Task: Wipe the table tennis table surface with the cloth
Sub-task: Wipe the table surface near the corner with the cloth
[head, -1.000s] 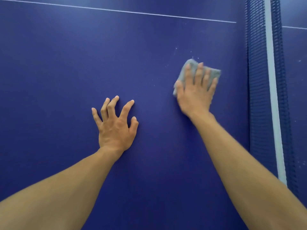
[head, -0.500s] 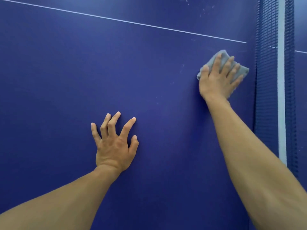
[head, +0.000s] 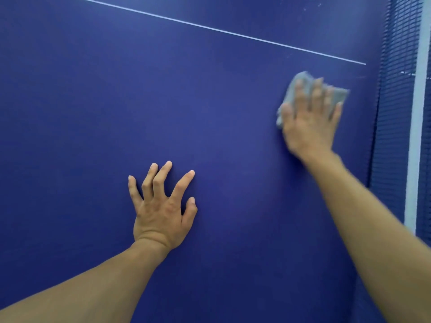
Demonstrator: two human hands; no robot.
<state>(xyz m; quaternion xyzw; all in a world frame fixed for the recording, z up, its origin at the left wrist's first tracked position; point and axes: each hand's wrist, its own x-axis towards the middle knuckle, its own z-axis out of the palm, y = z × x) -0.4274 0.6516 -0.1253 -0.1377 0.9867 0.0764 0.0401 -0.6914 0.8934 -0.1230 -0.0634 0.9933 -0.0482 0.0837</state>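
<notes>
The dark blue table tennis table [head: 93, 113] fills the view. My right hand [head: 310, 120] lies flat on a folded grey cloth [head: 296, 85] and presses it against the surface at the right, a short way from the net; both are blurred by motion. Only the cloth's far edge and left corner show past the fingers. My left hand [head: 161, 206] rests on the table at lower centre, fingers spread, propped on its fingertips, holding nothing.
The dark net [head: 394, 113] with its white top band [head: 417, 127] runs down the right edge. A thin white centre line [head: 210, 29] crosses the table beyond the hands. A few pale specks lie near the top right corner.
My right hand first slid the cloth away and rightward toward the net and the white line, then drew it back toward me. My left hand stayed planted.
</notes>
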